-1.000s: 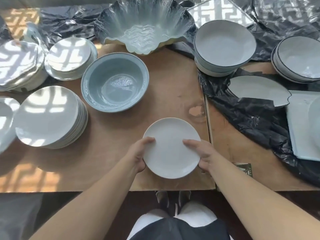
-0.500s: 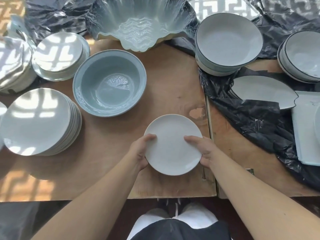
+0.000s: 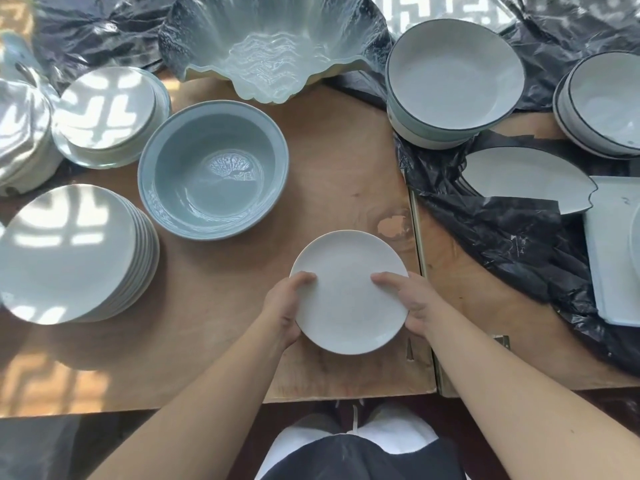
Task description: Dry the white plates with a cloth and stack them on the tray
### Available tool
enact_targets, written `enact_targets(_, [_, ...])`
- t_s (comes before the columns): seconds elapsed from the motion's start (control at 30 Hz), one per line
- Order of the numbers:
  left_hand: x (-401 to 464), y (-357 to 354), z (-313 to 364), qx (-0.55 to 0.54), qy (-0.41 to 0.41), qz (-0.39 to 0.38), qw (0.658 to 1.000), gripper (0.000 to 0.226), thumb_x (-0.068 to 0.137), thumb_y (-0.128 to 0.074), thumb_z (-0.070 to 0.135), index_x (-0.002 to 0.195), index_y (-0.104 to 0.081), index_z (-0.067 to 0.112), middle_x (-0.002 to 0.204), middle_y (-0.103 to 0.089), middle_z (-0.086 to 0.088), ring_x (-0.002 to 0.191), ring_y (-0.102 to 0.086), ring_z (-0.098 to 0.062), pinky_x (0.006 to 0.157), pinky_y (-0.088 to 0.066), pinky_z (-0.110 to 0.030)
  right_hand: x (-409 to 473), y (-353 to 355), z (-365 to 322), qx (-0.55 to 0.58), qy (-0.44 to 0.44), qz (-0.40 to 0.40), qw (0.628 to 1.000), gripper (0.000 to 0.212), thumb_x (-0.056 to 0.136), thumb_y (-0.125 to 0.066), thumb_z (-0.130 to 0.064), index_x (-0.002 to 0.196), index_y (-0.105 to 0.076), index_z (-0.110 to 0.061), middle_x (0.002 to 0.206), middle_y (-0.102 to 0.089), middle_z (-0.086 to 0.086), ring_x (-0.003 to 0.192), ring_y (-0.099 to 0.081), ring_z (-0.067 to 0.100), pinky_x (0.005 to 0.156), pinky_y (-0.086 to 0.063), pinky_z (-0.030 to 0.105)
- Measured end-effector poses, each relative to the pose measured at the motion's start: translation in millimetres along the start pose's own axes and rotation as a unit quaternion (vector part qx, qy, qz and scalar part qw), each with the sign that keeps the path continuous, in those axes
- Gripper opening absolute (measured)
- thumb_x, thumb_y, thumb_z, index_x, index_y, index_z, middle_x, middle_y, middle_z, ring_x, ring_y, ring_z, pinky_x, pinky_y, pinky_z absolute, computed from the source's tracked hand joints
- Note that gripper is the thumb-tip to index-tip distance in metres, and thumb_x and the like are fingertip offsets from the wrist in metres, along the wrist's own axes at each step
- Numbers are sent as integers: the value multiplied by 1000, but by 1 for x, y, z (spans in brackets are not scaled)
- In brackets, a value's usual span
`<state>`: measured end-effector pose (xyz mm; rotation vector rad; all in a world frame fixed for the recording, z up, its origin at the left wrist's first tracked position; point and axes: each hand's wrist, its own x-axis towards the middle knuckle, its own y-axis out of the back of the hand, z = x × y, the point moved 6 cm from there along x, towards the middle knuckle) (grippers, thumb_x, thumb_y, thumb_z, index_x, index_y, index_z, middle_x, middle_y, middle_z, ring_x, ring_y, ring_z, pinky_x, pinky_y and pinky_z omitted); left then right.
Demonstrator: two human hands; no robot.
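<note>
A small white plate (image 3: pixel 346 289) is held over the near part of the wooden table (image 3: pixel 329 150). My left hand (image 3: pixel 285 308) grips its left rim with the thumb on top. My right hand (image 3: pixel 412 303) grips the right rim the same way. A tall stack of white plates (image 3: pixel 65 251) stands at the left. Another stack of white plates (image 3: pixel 104 109) lies behind it. A pale tray (image 3: pixel 609 258) sits at the right edge, partly cut off. No cloth is in view.
A grey-blue bowl (image 3: pixel 213 168) stands just behind the held plate. A wavy glass bowl (image 3: pixel 273 46) is at the back. Dark-rimmed white bowls (image 3: pixel 453 71) and further dark-rimmed bowls (image 3: pixel 602 98) sit at the right on black plastic sheeting (image 3: pixel 502 244), beside a leaf-shaped dish (image 3: pixel 526 178).
Both hands keep the same hold on the plate. The view has shifted slightly, so the dishes sit a little lower and to the right in the frame.
</note>
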<state>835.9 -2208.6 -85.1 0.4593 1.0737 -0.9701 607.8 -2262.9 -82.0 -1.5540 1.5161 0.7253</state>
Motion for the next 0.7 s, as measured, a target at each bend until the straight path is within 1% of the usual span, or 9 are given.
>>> enact_targets(0.1, [0,2,3,42,-5,-5,999,33,83,-79,25,111,-71,10,92,-82,-7,78,-79,-27,68,-65,-41,-4,1,-2,-14,15,19,1000,30,89,-81,-8,117,-72,-3,101,-81,17,88,-79,35,77,-64,46])
enact_targets(0.2, [-2,4,6,80,-18,-7,997,28,84,-79,30,108,-74,16,93,-82,-1,79,-79,-21,70,-61,-35,-11,5,-5,-61,42,50,996,34,86,-88,-18,115,-72,-7,94,-82,8,77,-80,24,60,-62,33])
enact_targets(0.27, [-6,4,8,99,-35,-12,994,24,85,-78,31,106,-75,20,95,-82,1,83,-79,-20,72,-59,-34,-17,7,-6,-92,58,70,992,42,85,-89,-23,119,-67,-11,101,-79,6,80,-77,22,55,-59,29])
enact_targets(0.37, [-13,7,11,105,-64,-15,992,28,83,-78,34,107,-76,21,102,-81,0,103,-76,-27,94,-60,-46,-24,7,-13,-144,97,111,979,55,86,-88,-28,131,-58,-15,115,-69,3,93,-70,21,63,-56,32])
enact_targets(0.47, [-22,18,18,124,-95,-4,988,58,85,-79,41,136,-65,16,134,-70,-4,125,-65,-26,113,-48,-49,-35,9,-22,-201,145,134,959,63,91,-81,-36,144,-50,-18,122,-61,-3,95,-63,12,69,-52,31])
enact_targets(0.53, [-28,27,22,174,-131,15,976,71,91,-74,48,151,-51,19,151,-55,2,132,-55,-19,114,-44,-42,-42,13,-23,-272,163,143,938,69,93,-76,-41,150,-46,-19,134,-59,-1,104,-61,17,81,-52,36])
enact_targets(0.57, [-32,31,25,206,-157,24,965,74,91,-72,53,154,-47,21,154,-51,4,131,-52,-15,108,-43,-37,-47,16,-22,-302,174,152,925,71,93,-75,-44,153,-44,-19,141,-56,1,112,-58,21,87,-51,38])
enact_targets(0.63, [-40,39,25,312,-209,41,926,80,90,-68,61,156,-43,23,157,-47,4,134,-49,-16,102,-39,-33,-55,23,-15,-373,187,174,892,75,94,-72,-49,156,-42,-20,152,-51,5,126,-54,26,93,-48,40])
enact_targets(0.7, [-50,39,26,402,-244,69,880,84,90,-64,66,158,-40,22,160,-43,1,142,-45,-20,105,-41,-35,-68,24,-9,-442,198,196,853,76,94,-69,-53,157,-40,-21,157,-47,6,136,-50,30,101,-46,45])
